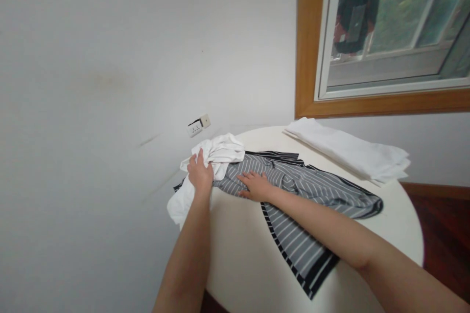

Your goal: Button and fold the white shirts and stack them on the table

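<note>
My left hand (pixel 200 174) grips a bunched white garment (pixel 225 149) at the left edge of the table, its thumb and fingers pressing into the folds. Part of that white cloth hangs past the edge. My right hand (pixel 256 186) lies flat with fingers spread on a grey garment with white stripes (pixel 304 183). This striped garment has black-and-white banded trim and stretches rightward across the table. One of its pieces fans out under my right forearm toward the front. The white garment overlaps its left end.
A round white table (pixel 235 249) carries the clothes, close against a pale wall. A folded white cloth (pixel 347 149) lies at the back right. Wall sockets (pixel 194 128) sit behind the left side. A wood-framed window (pixel 306 58) is above, and dark red floor (pixel 444 234) shows at right.
</note>
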The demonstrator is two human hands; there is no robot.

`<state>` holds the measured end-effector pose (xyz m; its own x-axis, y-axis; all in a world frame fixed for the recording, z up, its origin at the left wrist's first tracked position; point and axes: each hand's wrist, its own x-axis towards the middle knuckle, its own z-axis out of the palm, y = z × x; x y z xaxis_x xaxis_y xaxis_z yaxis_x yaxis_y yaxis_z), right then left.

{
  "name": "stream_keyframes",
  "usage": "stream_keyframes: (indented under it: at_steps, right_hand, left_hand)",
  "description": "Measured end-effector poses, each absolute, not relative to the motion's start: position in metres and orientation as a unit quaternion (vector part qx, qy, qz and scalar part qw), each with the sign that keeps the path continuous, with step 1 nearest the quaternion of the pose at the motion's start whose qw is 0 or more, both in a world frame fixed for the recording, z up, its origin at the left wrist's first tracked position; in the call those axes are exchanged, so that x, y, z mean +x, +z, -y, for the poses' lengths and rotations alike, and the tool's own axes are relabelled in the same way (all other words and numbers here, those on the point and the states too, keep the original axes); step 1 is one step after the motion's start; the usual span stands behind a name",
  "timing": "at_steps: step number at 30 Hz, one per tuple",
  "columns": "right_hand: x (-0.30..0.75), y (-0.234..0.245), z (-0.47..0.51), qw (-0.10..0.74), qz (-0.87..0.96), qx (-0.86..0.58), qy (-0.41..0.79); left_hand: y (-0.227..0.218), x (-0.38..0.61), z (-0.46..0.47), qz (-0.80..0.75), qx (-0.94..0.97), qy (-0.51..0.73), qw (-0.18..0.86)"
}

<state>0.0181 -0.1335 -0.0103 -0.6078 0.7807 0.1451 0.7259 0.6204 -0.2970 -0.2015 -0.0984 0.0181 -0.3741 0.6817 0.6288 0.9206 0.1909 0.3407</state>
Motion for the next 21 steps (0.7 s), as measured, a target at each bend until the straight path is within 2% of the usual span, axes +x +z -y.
stream_keyframes:
  at_steps: [5, 14, 21]
  right_hand:
    - [0.031, -0.032, 0.117, 0.155, 0.912, -0.368, 0.096]
    - [0.123, -0.026, 0.167, 0.217, 0.927, -0.210, 0.224]
    - [0.187, -0.005, 0.237, 0.208, 0.878, -0.247, 0.352]
  left_hand:
    - [0.016, -0.205, 0.095, 0.751, -0.525, -0.362, 0.172]
    - [0.017, -0.206, 0.094, 0.758, -0.507, -0.373, 0.173]
    - [0.014, -0.210, 0.090, 0.757, -0.507, -0.379, 0.163]
